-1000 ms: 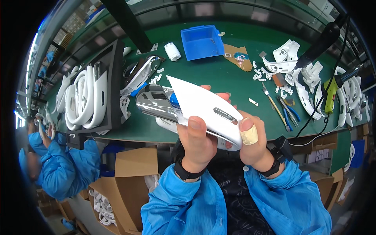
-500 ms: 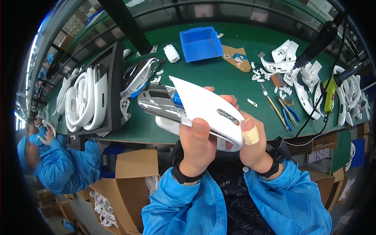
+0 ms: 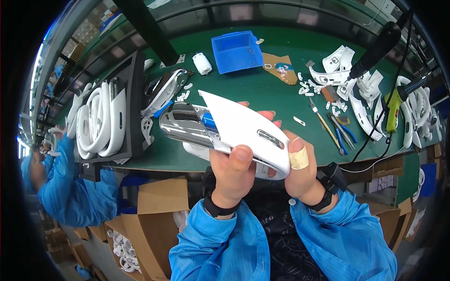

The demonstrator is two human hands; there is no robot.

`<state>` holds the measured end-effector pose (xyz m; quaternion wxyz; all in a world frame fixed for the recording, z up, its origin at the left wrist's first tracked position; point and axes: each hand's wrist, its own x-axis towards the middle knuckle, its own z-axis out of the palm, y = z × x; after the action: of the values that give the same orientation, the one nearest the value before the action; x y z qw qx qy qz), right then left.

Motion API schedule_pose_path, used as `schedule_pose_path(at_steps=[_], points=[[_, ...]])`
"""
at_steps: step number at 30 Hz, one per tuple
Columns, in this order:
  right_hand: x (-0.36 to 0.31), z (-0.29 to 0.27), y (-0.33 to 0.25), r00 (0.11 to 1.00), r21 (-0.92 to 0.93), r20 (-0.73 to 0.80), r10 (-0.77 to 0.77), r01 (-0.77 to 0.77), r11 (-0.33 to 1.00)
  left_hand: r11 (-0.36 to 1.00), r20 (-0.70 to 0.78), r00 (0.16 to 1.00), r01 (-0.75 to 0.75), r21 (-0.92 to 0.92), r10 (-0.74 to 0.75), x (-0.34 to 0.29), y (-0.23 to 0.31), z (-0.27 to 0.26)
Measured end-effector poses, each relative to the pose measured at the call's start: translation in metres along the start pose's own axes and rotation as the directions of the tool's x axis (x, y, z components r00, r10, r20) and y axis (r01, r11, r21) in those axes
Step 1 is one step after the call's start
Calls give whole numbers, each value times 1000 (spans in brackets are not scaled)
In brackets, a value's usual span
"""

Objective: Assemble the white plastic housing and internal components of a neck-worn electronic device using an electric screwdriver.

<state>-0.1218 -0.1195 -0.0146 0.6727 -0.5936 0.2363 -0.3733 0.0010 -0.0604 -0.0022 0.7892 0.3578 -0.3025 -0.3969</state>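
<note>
A green workbench [image 3: 262,93] strewn with white parts lies beneath both hands [image 3: 262,173] gripping a white shell [image 3: 243,129]

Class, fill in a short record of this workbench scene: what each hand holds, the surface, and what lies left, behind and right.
left hand: grips white shell, thumb on top
right hand: supports shell's near end, taped thumb
shell: white cover over chrome part
surface: green bench
left: black rack of white housings
behind: blue bin
right: hand tools, yellow-green tool
</note>
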Motion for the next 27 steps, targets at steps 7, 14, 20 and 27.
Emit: schedule_pose_path(at_steps=[7,14,20,27], points=[[0,0,4,997,-59,-27,-79,77,995,999,-49,998,-36,-19,35,0,-2,8],[-2,5,2,995,-86,-62,-77,71,994,998,-58,997,-59,14,60,-3,-6,8],[-3,4,4,997,-59,-59,-56,52,997,997,-75,994,-72,28,74,-4,-7,10],[-1,3,-2,999,26,15,39,-39,999,995,-63,994,-93,30,94,-6,-10,3]])
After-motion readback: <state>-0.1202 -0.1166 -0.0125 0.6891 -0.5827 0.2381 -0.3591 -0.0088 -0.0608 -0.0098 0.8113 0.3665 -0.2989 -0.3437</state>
